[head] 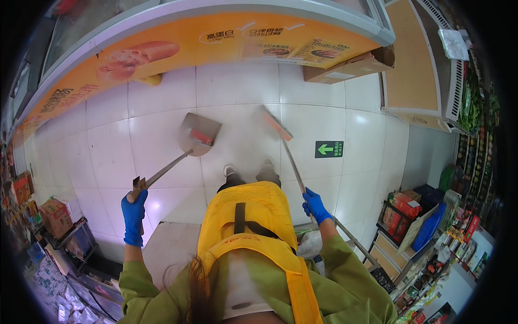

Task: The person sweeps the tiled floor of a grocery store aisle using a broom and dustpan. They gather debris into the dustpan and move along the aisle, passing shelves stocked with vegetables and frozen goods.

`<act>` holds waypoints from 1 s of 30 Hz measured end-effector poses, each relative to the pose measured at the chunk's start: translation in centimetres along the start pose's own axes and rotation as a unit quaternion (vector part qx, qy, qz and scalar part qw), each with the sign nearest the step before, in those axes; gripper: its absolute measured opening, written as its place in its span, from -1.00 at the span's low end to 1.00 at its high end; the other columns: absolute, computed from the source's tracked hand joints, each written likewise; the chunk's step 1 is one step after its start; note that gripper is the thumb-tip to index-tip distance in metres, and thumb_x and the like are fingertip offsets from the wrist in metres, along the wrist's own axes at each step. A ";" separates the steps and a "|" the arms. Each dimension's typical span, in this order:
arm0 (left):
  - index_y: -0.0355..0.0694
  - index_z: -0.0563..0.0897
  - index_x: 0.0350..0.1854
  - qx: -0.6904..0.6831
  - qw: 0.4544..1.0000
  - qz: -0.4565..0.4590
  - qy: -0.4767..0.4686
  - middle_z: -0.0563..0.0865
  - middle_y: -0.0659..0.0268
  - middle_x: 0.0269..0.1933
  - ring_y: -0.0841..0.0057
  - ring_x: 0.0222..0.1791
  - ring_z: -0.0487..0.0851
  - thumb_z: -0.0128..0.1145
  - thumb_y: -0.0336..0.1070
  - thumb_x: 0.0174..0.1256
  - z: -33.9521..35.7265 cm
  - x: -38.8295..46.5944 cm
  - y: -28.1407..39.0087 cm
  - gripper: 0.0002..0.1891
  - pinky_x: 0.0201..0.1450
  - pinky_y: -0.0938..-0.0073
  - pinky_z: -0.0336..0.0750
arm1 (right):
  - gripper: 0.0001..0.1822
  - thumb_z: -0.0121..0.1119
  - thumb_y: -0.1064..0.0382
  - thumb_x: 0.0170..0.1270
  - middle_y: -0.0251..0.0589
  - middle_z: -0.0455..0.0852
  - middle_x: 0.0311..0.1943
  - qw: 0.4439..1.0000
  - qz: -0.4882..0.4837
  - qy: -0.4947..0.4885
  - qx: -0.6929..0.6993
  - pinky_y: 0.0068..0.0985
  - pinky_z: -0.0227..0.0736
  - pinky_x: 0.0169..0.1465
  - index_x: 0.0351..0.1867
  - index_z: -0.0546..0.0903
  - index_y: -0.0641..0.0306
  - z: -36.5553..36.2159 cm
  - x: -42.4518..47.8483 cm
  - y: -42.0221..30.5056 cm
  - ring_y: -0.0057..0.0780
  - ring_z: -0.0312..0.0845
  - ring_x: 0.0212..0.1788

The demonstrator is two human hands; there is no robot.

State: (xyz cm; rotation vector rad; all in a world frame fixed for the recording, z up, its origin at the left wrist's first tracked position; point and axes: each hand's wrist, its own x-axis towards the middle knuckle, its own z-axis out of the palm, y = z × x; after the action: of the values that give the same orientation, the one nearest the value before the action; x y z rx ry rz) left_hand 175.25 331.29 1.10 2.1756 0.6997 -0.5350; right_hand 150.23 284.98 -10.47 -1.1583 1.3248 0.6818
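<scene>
Both of my hands wear blue gloves. My left hand (134, 214) grips the upper end of a long-handled dustpan (189, 135), whose pan rests on the tiled floor ahead and to the left of my feet. A red and white scrap (200, 137) lies inside the pan. My right hand (316, 205) is closed around the handle of a broom (292, 162). The broom's head, with an orange strip, is slightly blurred over the floor to the right of the dustpan. Below my hands hangs a yellow apron (259, 202).
A display freezer (170, 48) with an orange printed front spans the far side, with a cardboard box (344, 69) under its right end. A green exit sign (329, 149) is on the floor. Stocked shelves and crates (400, 214) stand right; a carton (56, 218) sits left.
</scene>
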 end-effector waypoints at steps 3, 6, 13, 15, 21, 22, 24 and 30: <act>-0.28 0.47 -0.58 -0.006 0.999 0.032 -0.007 0.36 0.46 -0.75 0.77 -0.80 0.24 0.16 -0.27 0.02 1.1 -0.8 1.6 -0.80 -0.77 0.69 0.10 | -0.55 -0.06 0.10 0.19 -0.37 0.30 -0.80 0.999 -0.025 0.044 0.008 -0.59 0.09 -0.78 0.14 0.28 0.00 -1.9 3.0 -3.8 -0.59 0.19 -0.83; -0.31 0.48 -0.58 0.014 1.000 0.008 -0.021 0.42 0.41 -0.73 0.71 -0.77 0.31 0.17 -0.27 0.02 2.3 -2.0 4.1 -0.79 -0.72 0.64 0.19 | -0.60 -0.10 0.05 0.21 -0.38 0.31 -0.80 0.998 -0.036 0.044 -0.017 -0.58 0.09 -0.77 0.10 0.32 -0.06 -4.1 6.8 -7.9 -0.59 0.17 -0.83; -0.32 0.55 -0.54 0.153 0.976 0.156 0.003 0.57 0.13 -0.63 0.38 -0.65 0.53 0.22 -0.15 -0.05 11.5 -4.1 5.4 -0.71 -0.54 0.46 0.39 | -0.71 -0.14 0.09 0.23 -0.37 0.37 -0.69 0.968 -0.188 0.022 -0.166 -0.52 0.22 -0.67 -0.15 0.43 0.21 0.9 19.0 -10.6 -0.51 0.28 -0.72; -0.31 0.55 -0.55 0.166 0.977 0.133 -0.015 0.57 0.13 -0.63 0.35 -0.63 0.54 0.23 -0.13 -0.06 13.6 -4.1 8.7 -0.70 -0.53 0.44 0.40 | -0.56 -0.10 0.14 0.20 -0.28 0.41 -0.72 0.721 -0.522 0.253 -0.380 -0.60 0.17 -0.71 0.16 0.28 0.00 1.9 25.3 -2.5 -0.56 0.23 -0.79; -0.30 0.55 -0.56 0.150 0.987 0.048 0.045 0.56 0.10 -0.64 0.33 -0.63 0.55 0.22 -0.13 -0.06 13.9 -8.9 3.7 -0.71 -0.53 0.41 0.39 | -0.52 -0.03 0.13 0.17 -0.38 0.33 -0.74 0.911 -0.099 -0.222 -0.334 -0.70 0.09 -0.72 0.17 0.29 -0.03 -4.0 9.1 -14.7 -0.69 0.15 -0.78; -0.30 0.55 -0.56 0.146 0.987 0.037 0.055 0.56 0.10 -0.64 0.33 -0.63 0.55 0.22 -0.13 -0.06 13.7 -10.3 2.3 -0.71 -0.53 0.41 0.39 | -0.53 -0.03 0.13 0.17 -0.41 0.32 -0.75 0.917 -0.058 -0.202 -0.339 -0.70 0.06 -0.75 0.16 0.29 -0.05 -5.1 6.8 -16.3 -0.70 0.12 -0.80; -0.31 0.55 -0.56 0.126 0.989 0.015 0.074 0.55 0.09 -0.65 0.33 -0.65 0.53 0.23 -0.15 -0.07 12.9 -13.2 1.1 -0.72 -0.53 0.41 0.38 | -0.54 -0.05 0.14 0.18 -0.42 0.31 -0.75 0.926 -0.082 -0.191 -0.314 -0.70 0.05 -0.76 0.16 0.30 -0.05 -7.7 6.2 -16.7 -0.70 0.12 -0.81; -0.31 0.53 -0.57 0.069 0.992 -0.033 0.105 0.53 0.09 -0.68 0.32 -0.68 0.49 0.24 -0.16 -0.08 11.8 -21.6 -3.9 -0.72 -0.54 0.41 0.36 | -0.55 -0.07 0.21 0.21 -0.40 0.34 -0.67 0.960 -0.124 -0.109 -0.226 -0.66 0.13 -0.77 0.17 0.26 0.04 -7.1 9.8 -18.0 -0.66 0.19 -0.78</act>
State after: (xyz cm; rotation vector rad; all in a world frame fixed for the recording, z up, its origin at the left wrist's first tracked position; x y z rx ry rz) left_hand 154.63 317.67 4.08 2.3690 0.8721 -0.4019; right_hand 165.73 270.27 -14.35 -1.5363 0.8383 0.9252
